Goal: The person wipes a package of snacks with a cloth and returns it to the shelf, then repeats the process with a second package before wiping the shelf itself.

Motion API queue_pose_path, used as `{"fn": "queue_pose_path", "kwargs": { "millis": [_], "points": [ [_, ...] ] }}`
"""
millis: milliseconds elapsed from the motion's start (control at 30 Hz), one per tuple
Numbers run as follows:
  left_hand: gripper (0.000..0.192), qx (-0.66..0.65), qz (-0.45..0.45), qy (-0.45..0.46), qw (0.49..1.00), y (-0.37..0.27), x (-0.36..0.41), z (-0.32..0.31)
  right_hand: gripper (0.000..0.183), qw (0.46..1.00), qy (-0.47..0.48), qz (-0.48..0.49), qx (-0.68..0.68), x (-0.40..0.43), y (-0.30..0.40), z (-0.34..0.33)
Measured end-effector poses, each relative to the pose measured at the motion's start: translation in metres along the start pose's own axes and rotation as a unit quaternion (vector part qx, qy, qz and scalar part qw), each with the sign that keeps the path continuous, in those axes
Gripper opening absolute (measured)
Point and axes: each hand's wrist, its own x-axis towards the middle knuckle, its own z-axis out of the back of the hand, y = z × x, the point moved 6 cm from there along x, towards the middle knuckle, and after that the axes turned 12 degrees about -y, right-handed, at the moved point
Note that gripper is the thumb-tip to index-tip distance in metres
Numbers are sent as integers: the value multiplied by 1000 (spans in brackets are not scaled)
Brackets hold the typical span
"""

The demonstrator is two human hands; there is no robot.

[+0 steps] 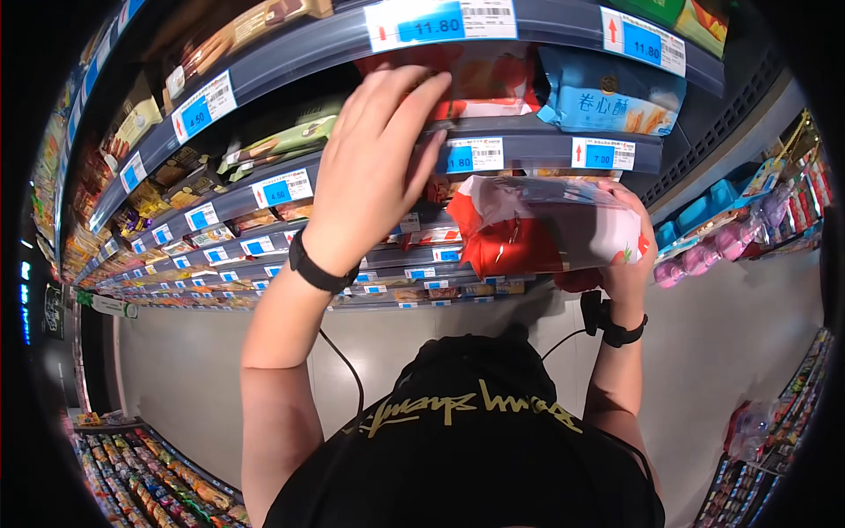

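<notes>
My left hand (379,148) reaches up to a shelf, its fingers over a red snack package (492,79) that lies there; whether it grips the package cannot be told. At the right, my right hand (630,231) is closed around the end of a red and white snack package (541,228), held in front of the shelves. Something dark red, partly hidden, shows beneath that package by my right wrist. A blue snack package (610,92) lies on the shelf to the right of the red one.
Shelf edges with price tags (462,155) curve away to the left, bearing many packaged snacks. Green packages (284,142) lie left of my left hand. Blue and pink goods (713,254) hang at the right. Thin cables run by both arms. Low racks (152,475) stand behind me.
</notes>
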Motion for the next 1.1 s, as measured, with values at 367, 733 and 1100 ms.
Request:
{"fn": "queue_pose_path", "kwargs": {
  "millis": [367,733,1100],
  "points": [
    [29,226,21,167,959,27,24,-79,54,995,60,39,-76,11,7,0],
    [38,237,-32,98,966,39,21,-89,65,993,79,54,69,15,-8,-10],
    [47,252,-11,76,965,31,27,-79,64,994,70,77,16,39,24,-33]
  ]
}}
